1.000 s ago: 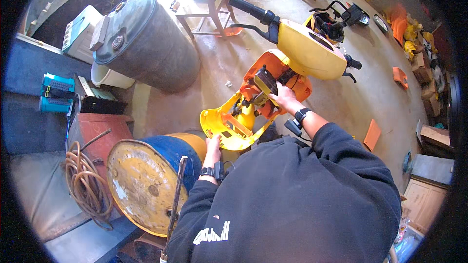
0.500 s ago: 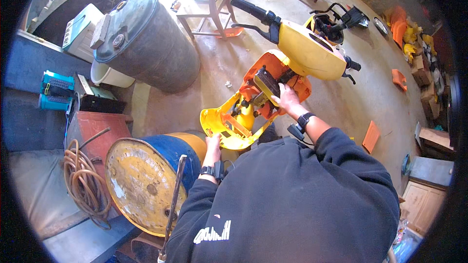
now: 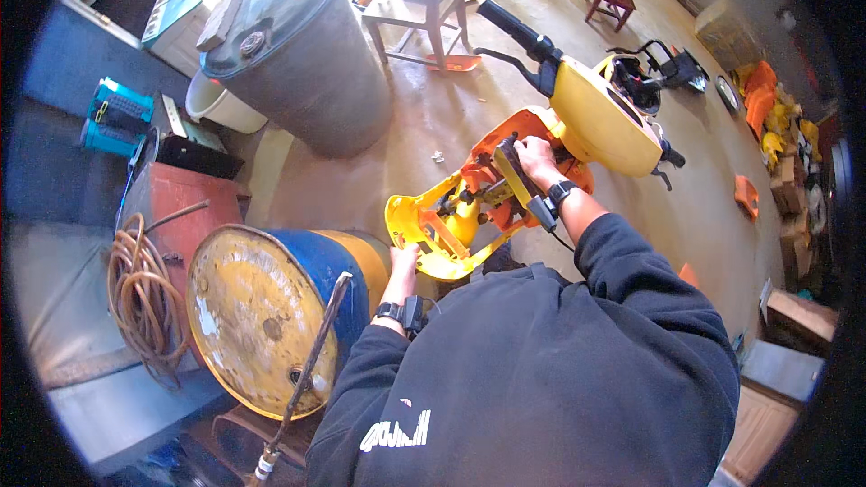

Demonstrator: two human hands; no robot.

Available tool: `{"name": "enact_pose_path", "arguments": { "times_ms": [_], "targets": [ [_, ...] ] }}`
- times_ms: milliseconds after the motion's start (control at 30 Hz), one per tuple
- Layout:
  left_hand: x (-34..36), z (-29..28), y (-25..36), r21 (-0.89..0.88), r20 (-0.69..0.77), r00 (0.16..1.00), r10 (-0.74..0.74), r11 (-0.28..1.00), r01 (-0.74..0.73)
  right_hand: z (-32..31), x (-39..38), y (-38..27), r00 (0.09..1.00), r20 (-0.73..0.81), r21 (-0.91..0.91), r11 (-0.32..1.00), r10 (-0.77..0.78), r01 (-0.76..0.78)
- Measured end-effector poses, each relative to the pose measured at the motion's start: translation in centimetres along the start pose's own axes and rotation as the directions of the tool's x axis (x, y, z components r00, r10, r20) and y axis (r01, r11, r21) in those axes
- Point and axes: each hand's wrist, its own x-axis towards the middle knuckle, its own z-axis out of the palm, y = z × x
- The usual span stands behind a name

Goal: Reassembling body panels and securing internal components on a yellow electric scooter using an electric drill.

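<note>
The fingers of my left hand are closed on the near left edge of a yellow plastic body panel, part of a scooter front. My right hand is curled round the end of a flat, dark-edged rectangular part with a tan face; its kind is unclear. This part is tilted over the inside of an orange shell, where cables and small fittings show. Just beyond my right hand is the scooter's pale yellow handlebar cover, with a black grip and a brake lever.
A blue and yellow drum lies at my left, with a thin rod leaning near it. Farther off stand a dark barrel and a wooden chair. A coiled hose hangs at far left; orange pieces lie right.
My right hand has moved slightly up and right, and the rectangular part has turned more edge-on. My left hand keeps its hold on the yellow panel. The whole view has shifted.
</note>
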Motion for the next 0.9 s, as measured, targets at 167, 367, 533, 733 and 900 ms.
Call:
{"name": "enact_pose_path", "arguments": {
  "times_ms": [167, 367, 533, 733, 900],
  "targets": [
    [-0.4, 0.1, -0.1, -0.024, -0.032, 0.999, 0.038, 0.999, -0.038, 0.1, 0.9, -1.0, 0.99, 0.05, -0.07, 0.989, 0.131, -0.127],
    [0.2, 0.0, -0.9, 0.016, -0.071, 0.997, -0.028, 0.999, 0.03, 0.5, 1.3, -2.0, 0.986, 0.051, -0.184, 0.972, 0.16, -0.148],
    [0.9, -0.2, -1.7, 0.038, -0.099, 0.994, -0.035, 0.998, 0.039, 1.1, 2.2, -1.4, 0.99, 0.049, -0.145, 0.982, 0.132, -0.124],
    [-0.4, 0.3, 0.0, 0.055, -0.043, 0.998, -0.036, 0.998, 0.038, 1.2, 2.0, -0.4, 0.998, 0.053, -0.215, 0.975, -0.045, 0.056],
    [-0.5, 0.1, -0.2, 0.076, -0.074, 0.997, -0.017, 0.997, 0.023, 2.1, 2.4, 0.8, 0.992, 0.069, -0.209, 0.971, -0.103, 0.115]
  ]
}}
